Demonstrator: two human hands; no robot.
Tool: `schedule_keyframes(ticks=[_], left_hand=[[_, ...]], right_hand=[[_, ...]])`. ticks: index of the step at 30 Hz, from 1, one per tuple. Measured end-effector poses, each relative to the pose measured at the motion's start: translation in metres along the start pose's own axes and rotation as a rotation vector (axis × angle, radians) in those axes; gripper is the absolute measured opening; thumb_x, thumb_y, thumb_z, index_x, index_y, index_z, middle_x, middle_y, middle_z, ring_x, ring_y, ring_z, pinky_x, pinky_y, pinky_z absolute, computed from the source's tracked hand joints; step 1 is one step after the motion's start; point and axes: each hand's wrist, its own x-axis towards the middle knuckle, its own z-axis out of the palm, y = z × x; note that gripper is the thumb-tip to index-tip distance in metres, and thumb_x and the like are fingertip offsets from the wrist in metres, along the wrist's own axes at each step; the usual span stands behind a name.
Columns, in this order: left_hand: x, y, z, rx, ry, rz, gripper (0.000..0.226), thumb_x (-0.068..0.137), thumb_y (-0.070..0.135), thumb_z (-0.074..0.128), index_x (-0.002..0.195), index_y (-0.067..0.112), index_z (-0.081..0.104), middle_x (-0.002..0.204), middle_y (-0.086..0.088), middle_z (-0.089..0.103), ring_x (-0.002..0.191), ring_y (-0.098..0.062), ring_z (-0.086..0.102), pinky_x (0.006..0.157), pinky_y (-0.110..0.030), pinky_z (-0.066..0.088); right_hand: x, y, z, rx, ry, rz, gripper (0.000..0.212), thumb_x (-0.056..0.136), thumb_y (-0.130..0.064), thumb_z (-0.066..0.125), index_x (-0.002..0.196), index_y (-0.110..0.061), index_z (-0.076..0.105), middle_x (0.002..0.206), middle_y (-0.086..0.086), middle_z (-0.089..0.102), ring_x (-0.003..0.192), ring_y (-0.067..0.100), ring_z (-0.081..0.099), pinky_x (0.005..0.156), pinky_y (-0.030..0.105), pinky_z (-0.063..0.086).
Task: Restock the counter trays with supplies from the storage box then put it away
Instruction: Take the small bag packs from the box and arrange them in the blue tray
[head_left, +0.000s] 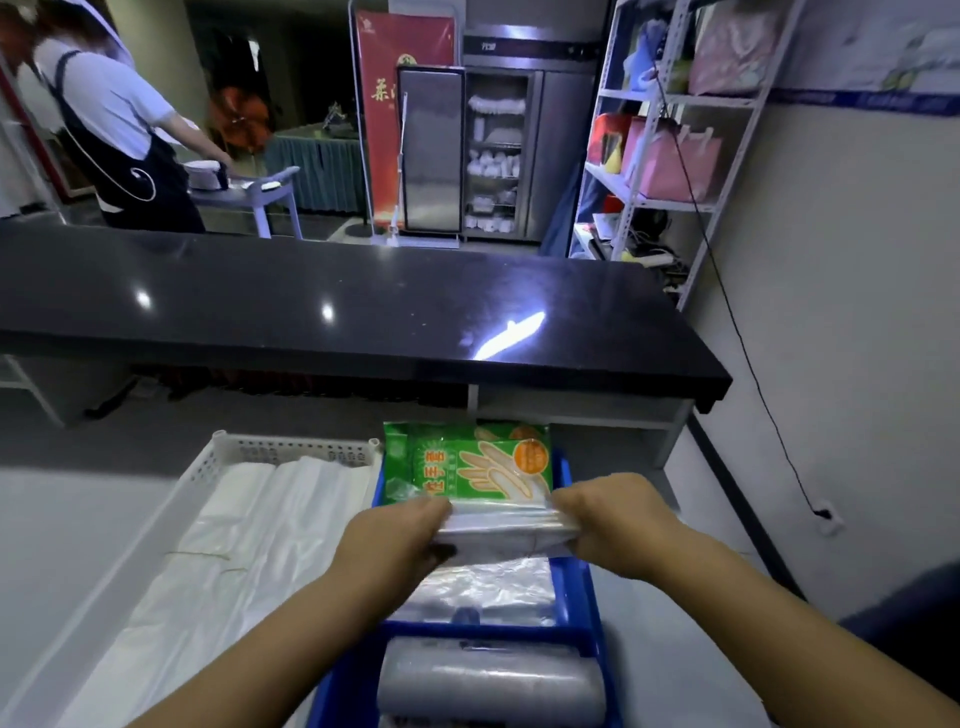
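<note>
Here the left hand (400, 535) and right hand (608, 525) grip opposite ends of a clear bag bundle (506, 530) above the blue tray (488, 633), their fingertips hidden under it. A green glove packet (467, 462) lies partly covered behind, and the near roll (488, 680) is cut off below.

White desk (62, 519) in the foreground. Behind it, a raised glossy black counter top (363, 312) reflects overhead lights. Right wall (831, 260): white, with a black cable (737, 332) running down to a socket (826, 514). White metal shelving unit (675, 98) in the corner. Rear: stainless cabinet (566, 156), door open; red banner (405, 104).
</note>
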Motion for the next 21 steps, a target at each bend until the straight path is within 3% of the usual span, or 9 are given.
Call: schedule_keyframes(ticks=[3, 6, 8, 12, 15, 21], left_hand=[[0.019, -0.018, 0.023, 0.029, -0.117, -0.101, 0.015, 0.087, 0.034, 0.049, 0.095, 0.023, 0.054, 0.099, -0.002, 0.067, 0.089, -0.025, 0.061, 0.062, -0.029, 0.034], [0.03, -0.027, 0.053, -0.006, -0.348, -0.051, 0.021, 0.087, 0.029, 0.05, 0.104, 0.021, 0.057, 0.112, -0.003, 0.064, 0.102, -0.025, 0.058, 0.077, -0.032, 0.044], [0.033, -0.028, 0.07, 0.011, -0.427, 0.005, 0.019, 0.084, 0.024, 0.05, 0.099, 0.016, 0.057, 0.112, -0.006, 0.061, 0.101, -0.027, 0.057, 0.078, -0.037, 0.046], [0.034, -0.028, 0.089, 0.042, -0.443, 0.033, 0.028, 0.078, 0.022, 0.055, 0.105, 0.017, 0.051, 0.113, -0.007, 0.054, 0.103, -0.029, 0.051, 0.079, -0.042, 0.044], [0.033, -0.031, 0.097, 0.047, -0.468, 0.06, 0.052, 0.069, 0.03, 0.07, 0.115, 0.017, 0.047, 0.116, -0.007, 0.051, 0.105, -0.028, 0.047, 0.082, -0.04, 0.042], [0.032, -0.035, 0.098, 0.0, -0.477, 0.07, 0.054, 0.069, 0.041, 0.071, 0.112, 0.015, 0.051, 0.116, -0.006, 0.048, 0.108, -0.028, 0.042, 0.088, -0.039, 0.037]], right_hand=[[-0.004, 0.024, 0.001, 0.047, -0.027, 0.157, 0.023, 0.079, -0.042, 0.062, 0.098, -0.03, 0.057, 0.092, -0.007, 0.069, 0.078, 0.014, 0.061, 0.063, 0.026, 0.044], [-0.011, 0.04, 0.008, 0.123, -0.022, 0.301, 0.022, 0.077, -0.043, 0.062, 0.096, -0.031, 0.058, 0.086, -0.008, 0.068, 0.07, 0.01, 0.054, 0.054, 0.02, 0.037], [-0.014, 0.043, 0.011, 0.138, -0.02, 0.374, 0.018, 0.077, -0.042, 0.061, 0.091, -0.031, 0.058, 0.079, -0.008, 0.064, 0.064, 0.009, 0.049, 0.048, 0.018, 0.029], [-0.016, 0.039, 0.014, 0.162, -0.024, 0.462, 0.012, 0.079, -0.041, 0.056, 0.078, -0.03, 0.054, 0.072, -0.008, 0.063, 0.063, 0.014, 0.056, 0.049, 0.022, 0.04], [-0.019, 0.032, 0.013, 0.217, -0.007, 0.533, 0.022, 0.077, -0.037, 0.059, 0.062, -0.032, 0.043, 0.061, -0.01, 0.054, 0.057, 0.013, 0.052, 0.045, 0.023, 0.032], [-0.014, 0.021, 0.011, 0.272, 0.046, 0.569, 0.018, 0.077, -0.034, 0.061, 0.064, -0.031, 0.049, 0.059, -0.008, 0.056, 0.056, 0.011, 0.054, 0.044, 0.022, 0.031]])
